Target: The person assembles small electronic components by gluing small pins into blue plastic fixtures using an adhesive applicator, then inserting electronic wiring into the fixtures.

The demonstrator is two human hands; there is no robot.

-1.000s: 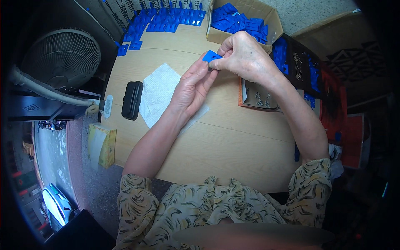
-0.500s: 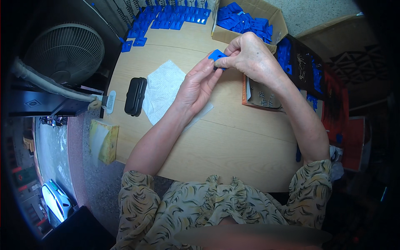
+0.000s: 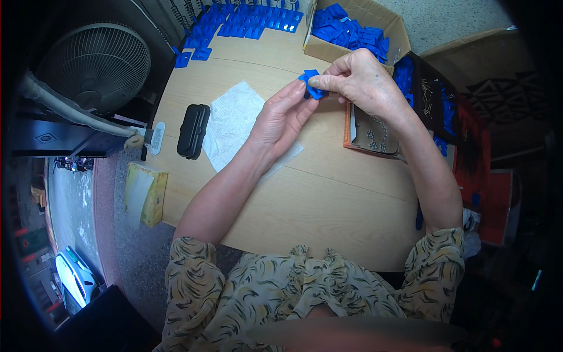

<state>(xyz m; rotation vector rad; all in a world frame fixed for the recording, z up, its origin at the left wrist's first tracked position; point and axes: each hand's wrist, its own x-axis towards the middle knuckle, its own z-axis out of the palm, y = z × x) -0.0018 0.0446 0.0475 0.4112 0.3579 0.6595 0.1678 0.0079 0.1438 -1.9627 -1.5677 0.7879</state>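
Observation:
Above the table, my left hand (image 3: pixel 280 116) pinches a small blue plastic piece (image 3: pixel 317 92) between thumb and fingers. My right hand (image 3: pixel 366 85) grips the same piece from the other side, its thumb lying across the face. The piece is tilted, and two flat blue parts seem to overlap at an angle; the fingers hide much of it. Just beyond my right hand stands a cardboard box (image 3: pixel 400 44) holding many similar blue pieces. Under my right forearm, a shallow tray (image 3: pixel 359 134) holds small shiny metal parts.
Finished-looking rows of blue pieces (image 3: pixel 243 24) line the far left table edge, near springs. A white paper towel (image 3: pixel 231 126) and black case (image 3: pixel 193 132) lie left of my forearm. A fan (image 3: pixel 94 64) stands at left. Thin metal pins (image 3: pixel 427 97) sit in a dark tray at right.
The blue piece has turned in my fingers and shows two angled faces. My right thumb has shifted onto its face. The whole view has moved slightly.

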